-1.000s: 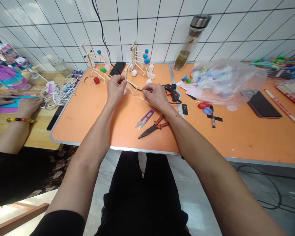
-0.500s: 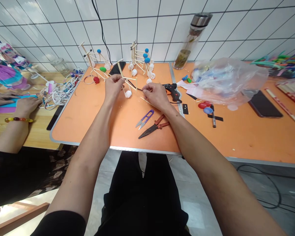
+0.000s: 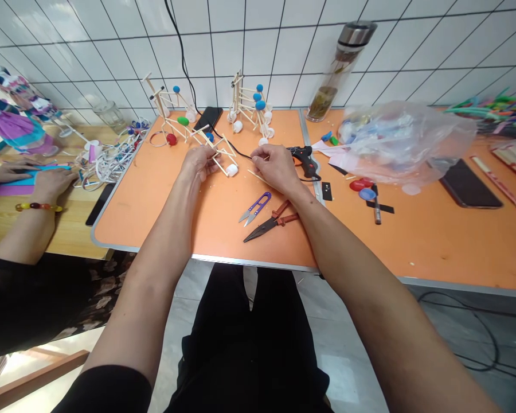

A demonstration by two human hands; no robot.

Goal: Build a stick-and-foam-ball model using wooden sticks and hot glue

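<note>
My left hand (image 3: 198, 163) is closed on a small wooden stick frame (image 3: 217, 155), tilted above the table. A white bead-like wheel (image 3: 231, 170) sits at its lower end and a blue ball shows at its far side. My right hand (image 3: 276, 166) rests a little to the right, thumb and fingertips pinched together; what lies between them is too small to make out. A thin stick (image 3: 258, 176) pokes out from below that hand. Purple thread snips (image 3: 258, 205) and red-handled pliers (image 3: 270, 225) lie nearer to me. Beyond the right hand is a black glue gun (image 3: 304, 160).
Two stick models, one with a green ball (image 3: 183, 121), one with blue balls (image 3: 258, 98), stand at the back by a black phone (image 3: 209, 118). Rightward are a glass bottle (image 3: 329, 86), a plastic bag (image 3: 395, 137) and another phone (image 3: 470, 183). A co-worker's hands (image 3: 51, 183) are at left.
My left hand has lowered and turned the stick frame, so its wheel now points toward the lower right. My right hand stays pinched in nearly the same place.
</note>
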